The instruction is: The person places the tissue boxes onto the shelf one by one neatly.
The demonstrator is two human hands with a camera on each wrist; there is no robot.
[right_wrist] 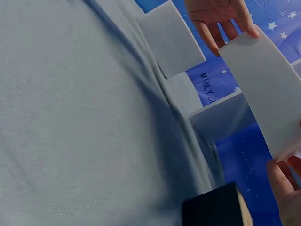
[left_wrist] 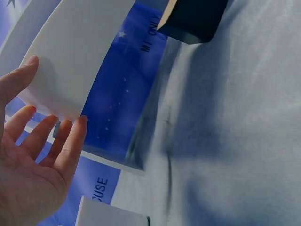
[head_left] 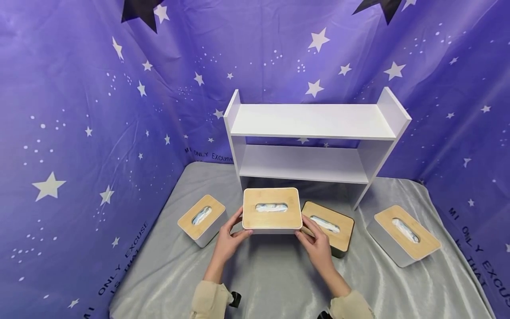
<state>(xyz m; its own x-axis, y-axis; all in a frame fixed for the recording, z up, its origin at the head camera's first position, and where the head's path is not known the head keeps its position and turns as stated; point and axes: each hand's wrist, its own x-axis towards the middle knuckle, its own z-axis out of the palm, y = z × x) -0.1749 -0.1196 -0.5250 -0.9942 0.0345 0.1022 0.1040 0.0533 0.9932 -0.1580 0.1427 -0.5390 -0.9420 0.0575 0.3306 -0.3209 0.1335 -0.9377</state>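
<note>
Both hands hold a white tissue box (head_left: 272, 220) with a bamboo lid, raised in front of the shelf. My left hand (head_left: 230, 241) grips its left end, thumb at the near corner; the left wrist view shows the fingertips (left_wrist: 81, 123) along the box's edge. My right hand (head_left: 316, 246) grips the opposite end, thumb also at the near corner. A dark tissue box (head_left: 342, 226) with a bamboo lid stands just beyond the right hand and is partly covered by it. Left of the left hand stands another white tissue box (head_left: 203, 219).
A white two-tier shelf (head_left: 307, 161) stands at the back, its tiers bare. Farther right is a white tissue box (head_left: 402, 237), set at an angle. Grey cloth (head_left: 275, 279) covers the surface, and a purple star-patterned curtain (head_left: 119, 110) hangs around it.
</note>
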